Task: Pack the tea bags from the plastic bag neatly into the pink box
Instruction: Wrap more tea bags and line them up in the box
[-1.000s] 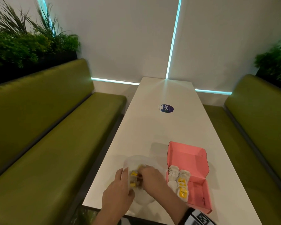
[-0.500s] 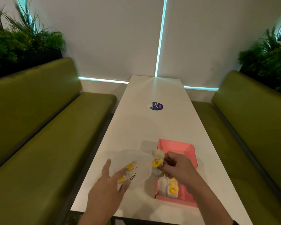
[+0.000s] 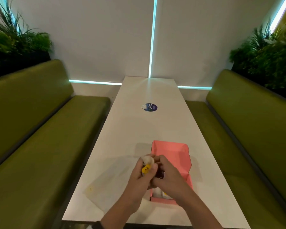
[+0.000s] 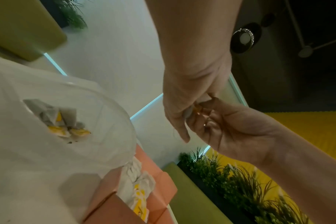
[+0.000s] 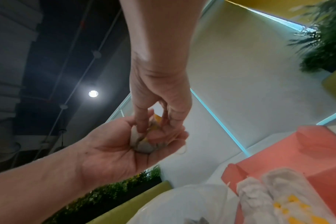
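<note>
A white tea bag [image 3: 147,160] with a yellow tag is held in the air just left of the open pink box [image 3: 172,154]. My left hand [image 3: 139,175] cups it from below, fingers curled round it. My right hand [image 3: 168,172] pinches the tea bag [image 5: 142,145] from above. Several tea bags [image 5: 269,194] lie in a row inside the pink box [image 5: 307,151]. The clear plastic bag [image 4: 77,98] lies flat on the table to the left, with a few tea bags [image 4: 61,121] still inside.
The long white table [image 3: 139,133] carries a round blue sticker [image 3: 149,107] further away. Green benches [image 3: 40,138] run along both sides, with plants behind them. The near table edge is right under my forearms.
My left hand has left the plastic bag and come over to the tea bag that my right hand drew out. Both hands now hold it beside the box.
</note>
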Demonstrator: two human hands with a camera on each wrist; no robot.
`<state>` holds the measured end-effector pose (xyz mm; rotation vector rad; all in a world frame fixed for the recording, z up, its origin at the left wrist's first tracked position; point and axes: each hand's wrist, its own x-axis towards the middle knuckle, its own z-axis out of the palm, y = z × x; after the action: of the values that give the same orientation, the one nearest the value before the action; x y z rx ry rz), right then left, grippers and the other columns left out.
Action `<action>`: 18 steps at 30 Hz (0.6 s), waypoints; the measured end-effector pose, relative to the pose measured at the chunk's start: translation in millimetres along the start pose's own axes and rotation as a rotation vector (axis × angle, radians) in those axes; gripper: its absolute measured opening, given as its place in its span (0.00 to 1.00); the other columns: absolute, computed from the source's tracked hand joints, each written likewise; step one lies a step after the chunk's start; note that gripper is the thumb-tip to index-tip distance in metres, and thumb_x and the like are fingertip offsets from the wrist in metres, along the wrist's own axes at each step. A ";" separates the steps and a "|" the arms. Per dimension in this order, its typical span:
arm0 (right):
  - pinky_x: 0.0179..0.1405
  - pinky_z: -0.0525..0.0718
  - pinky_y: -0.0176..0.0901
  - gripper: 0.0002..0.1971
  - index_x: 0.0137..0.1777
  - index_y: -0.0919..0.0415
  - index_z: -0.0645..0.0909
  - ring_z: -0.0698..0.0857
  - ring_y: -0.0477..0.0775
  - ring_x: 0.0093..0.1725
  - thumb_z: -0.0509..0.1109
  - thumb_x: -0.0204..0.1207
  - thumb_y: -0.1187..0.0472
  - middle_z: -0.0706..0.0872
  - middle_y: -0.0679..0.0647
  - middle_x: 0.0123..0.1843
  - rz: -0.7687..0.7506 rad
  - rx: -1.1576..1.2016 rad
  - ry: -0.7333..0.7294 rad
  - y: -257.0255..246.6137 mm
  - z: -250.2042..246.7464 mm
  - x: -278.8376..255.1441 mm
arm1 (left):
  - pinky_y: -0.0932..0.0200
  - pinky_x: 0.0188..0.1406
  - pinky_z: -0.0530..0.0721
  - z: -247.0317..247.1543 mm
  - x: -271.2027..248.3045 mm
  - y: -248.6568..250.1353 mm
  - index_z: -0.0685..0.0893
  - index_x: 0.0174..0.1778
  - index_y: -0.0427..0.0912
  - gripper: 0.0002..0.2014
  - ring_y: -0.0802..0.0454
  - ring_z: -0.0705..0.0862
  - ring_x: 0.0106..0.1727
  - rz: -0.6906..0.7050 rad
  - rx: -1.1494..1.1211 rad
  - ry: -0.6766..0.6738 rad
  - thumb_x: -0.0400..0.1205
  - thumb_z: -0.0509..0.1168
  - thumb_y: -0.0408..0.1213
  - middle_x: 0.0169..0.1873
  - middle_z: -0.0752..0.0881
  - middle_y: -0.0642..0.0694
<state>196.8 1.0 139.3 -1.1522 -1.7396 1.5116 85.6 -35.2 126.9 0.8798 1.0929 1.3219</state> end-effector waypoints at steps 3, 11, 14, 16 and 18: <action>0.49 0.87 0.39 0.24 0.58 0.45 0.71 0.86 0.42 0.44 0.73 0.70 0.69 0.86 0.50 0.52 0.026 -0.030 -0.024 0.4 -7.8 -3.6 | 0.54 0.36 0.87 -5.2 5.9 -2.5 0.82 0.54 0.45 0.06 0.45 0.90 0.43 -0.001 0.002 0.149 0.84 0.61 0.36 0.43 0.90 0.44; 0.32 0.79 0.31 0.11 0.52 0.48 0.82 0.81 0.43 0.34 0.74 0.73 0.63 0.85 0.49 0.48 -0.096 -0.107 0.084 -5.2 -24.2 -0.1 | 0.62 0.20 0.73 -14.9 4.6 -2.3 0.81 0.46 0.43 0.01 0.54 0.78 0.27 -0.048 0.324 -0.003 0.82 0.65 0.34 0.31 0.84 0.50; 0.31 0.79 0.30 0.06 0.47 0.55 0.85 0.82 0.42 0.31 0.73 0.73 0.66 0.87 0.52 0.41 -0.095 -0.148 0.116 -3.4 -20.6 3.0 | 0.63 0.20 0.73 -16.1 3.5 -1.4 0.80 0.51 0.46 0.07 0.55 0.80 0.28 -0.056 0.360 -0.040 0.80 0.66 0.32 0.31 0.84 0.53; 0.30 0.80 0.32 0.06 0.43 0.59 0.85 0.82 0.44 0.28 0.71 0.74 0.70 0.86 0.54 0.36 -0.068 -0.070 0.211 -2.0 -20.6 5.9 | 0.61 0.23 0.78 -19.7 4.0 -1.6 0.80 0.55 0.48 0.13 0.54 0.84 0.32 -0.060 0.361 -0.023 0.79 0.67 0.28 0.38 0.85 0.48; 0.29 0.80 0.33 0.07 0.42 0.59 0.84 0.81 0.45 0.26 0.70 0.74 0.72 0.85 0.53 0.34 -0.030 0.020 0.329 -2.0 -24.6 8.1 | 0.60 0.27 0.82 -25.8 5.3 -2.2 0.79 0.57 0.50 0.18 0.51 0.86 0.35 -0.060 0.343 0.031 0.77 0.67 0.24 0.44 0.84 0.46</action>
<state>213.2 20.2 145.4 -1.2776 -1.5091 1.2373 61.2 -32.7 116.8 1.0700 1.3860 1.1183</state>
